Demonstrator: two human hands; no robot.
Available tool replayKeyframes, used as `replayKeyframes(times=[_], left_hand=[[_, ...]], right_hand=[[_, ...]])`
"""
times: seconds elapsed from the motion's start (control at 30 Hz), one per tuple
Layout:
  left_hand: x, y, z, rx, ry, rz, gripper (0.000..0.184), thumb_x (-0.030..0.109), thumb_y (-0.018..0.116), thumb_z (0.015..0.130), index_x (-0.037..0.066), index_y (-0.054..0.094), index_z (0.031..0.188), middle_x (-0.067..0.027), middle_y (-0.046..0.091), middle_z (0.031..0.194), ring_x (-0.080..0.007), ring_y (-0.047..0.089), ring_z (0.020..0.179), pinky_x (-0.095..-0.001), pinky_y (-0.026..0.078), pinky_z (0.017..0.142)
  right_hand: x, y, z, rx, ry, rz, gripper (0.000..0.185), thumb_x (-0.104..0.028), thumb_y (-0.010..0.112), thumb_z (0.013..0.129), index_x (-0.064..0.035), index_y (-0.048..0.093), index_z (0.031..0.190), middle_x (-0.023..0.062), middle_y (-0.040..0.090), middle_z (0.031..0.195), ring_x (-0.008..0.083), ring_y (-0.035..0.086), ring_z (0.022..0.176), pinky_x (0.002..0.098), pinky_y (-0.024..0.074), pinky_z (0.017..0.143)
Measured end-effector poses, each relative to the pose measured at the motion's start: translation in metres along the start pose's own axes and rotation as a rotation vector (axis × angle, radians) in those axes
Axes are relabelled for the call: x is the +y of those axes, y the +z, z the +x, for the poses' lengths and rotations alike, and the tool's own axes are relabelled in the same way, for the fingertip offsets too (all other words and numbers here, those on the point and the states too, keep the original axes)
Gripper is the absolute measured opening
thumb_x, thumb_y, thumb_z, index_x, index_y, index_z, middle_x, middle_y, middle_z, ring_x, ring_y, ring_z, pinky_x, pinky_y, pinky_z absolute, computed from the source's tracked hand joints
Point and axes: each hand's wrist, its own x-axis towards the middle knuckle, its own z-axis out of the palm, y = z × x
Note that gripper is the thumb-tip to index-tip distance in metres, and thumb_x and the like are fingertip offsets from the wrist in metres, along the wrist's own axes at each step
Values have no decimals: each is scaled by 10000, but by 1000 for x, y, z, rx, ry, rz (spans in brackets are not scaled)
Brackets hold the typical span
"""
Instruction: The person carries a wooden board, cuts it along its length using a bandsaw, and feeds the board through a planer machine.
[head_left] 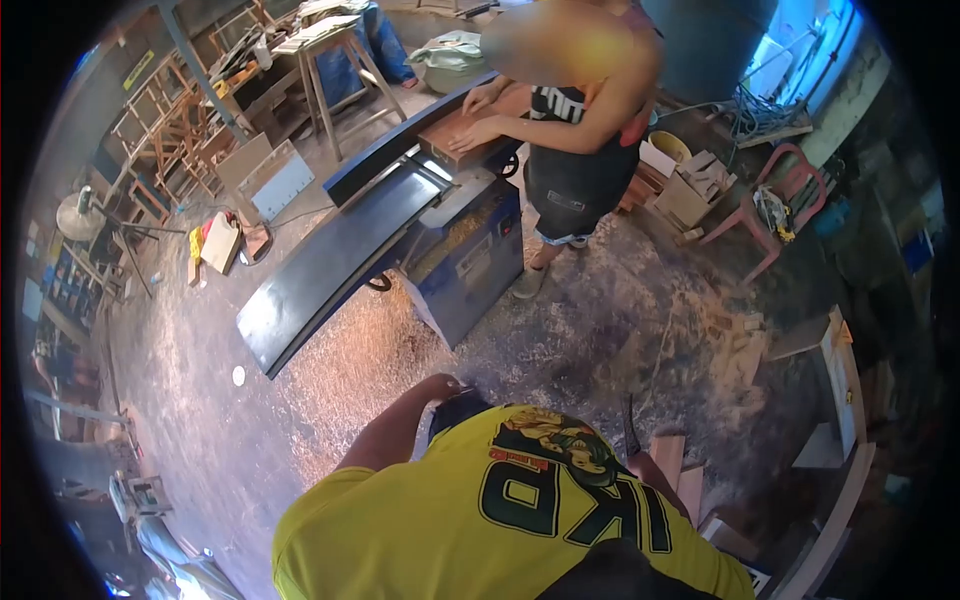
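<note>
My left arm reaches forward from the sleeve of my yellow shirt (400,500). At its end my left hand (442,387) is only partly visible beside dark cloth near my lap; its fingers and anything in them are hidden. On the right, a small part of my right arm shows past the shirt, but my right hand is out of sight. Beyond my left hand stands a blue woodworking machine (335,265) with a long metal bed. A co-worker in a dark apron (570,185) stands at it, both hands on a reddish-brown board (462,138).
Wood shavings (370,350) cover the floor beneath the machine. A red plastic chair (775,225) and a yellow bucket (670,147) stand at the right. Long boards (845,385) lie or lean at the lower right. A standing fan (82,215) and wooden frames (165,130) are at the left.
</note>
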Motion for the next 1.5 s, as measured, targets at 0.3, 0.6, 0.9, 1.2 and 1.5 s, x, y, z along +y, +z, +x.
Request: replayKeyframes(times=[0.3, 0.6, 0.9, 1.2, 1.5], left_hand=[[-29, -53, 22, -70, 77, -6, 446, 474, 644, 792, 119, 671, 1061, -177, 655, 1070, -336, 612, 1015, -414, 470, 886], [-120, -54, 72, -205, 99, 221, 535, 546, 632, 780, 127, 657, 1112, -188, 644, 1089, -354, 593, 1055, -434, 456, 913], [-50, -69, 87, -170, 149, 118, 484, 497, 635, 790, 98, 668, 1063, -181, 663, 1041, -346, 617, 1005, -433, 475, 877], [106, -50, 114, -164, 168, 266, 402, 439, 607, 841, 112, 670, 1066, -178, 668, 1017, -341, 626, 971, -427, 477, 847], [266, -31, 108, -89, 167, 212, 420, 427, 605, 852, 123, 640, 1140, -167, 637, 1119, -326, 601, 1051, -419, 466, 884]], right_hand=[[-14, 28, -12, 20, -107, -44, 169, -105, 417, 919, -1, 478, 801, 154, 492, 588, 277, 511, 453, 436, 440, 416], [-7, 88, -31, 209, -96, 26, 346, -282, 481, 917, 29, 597, 820, 232, 604, 733, 358, 614, 641, 452, 483, 561], [-46, 60, -76, 110, 86, 90, 401, -343, 561, 857, 49, 639, 886, 253, 644, 850, 371, 638, 830, 459, 481, 682], [68, -4, 62, 90, 28, 323, 304, -238, 488, 926, 27, 552, 790, 167, 566, 645, 291, 578, 552, 429, 452, 479], [116, -108, 81, 105, 54, 475, 297, -183, 462, 931, 19, 562, 737, 164, 563, 599, 288, 575, 506, 422, 421, 462]])
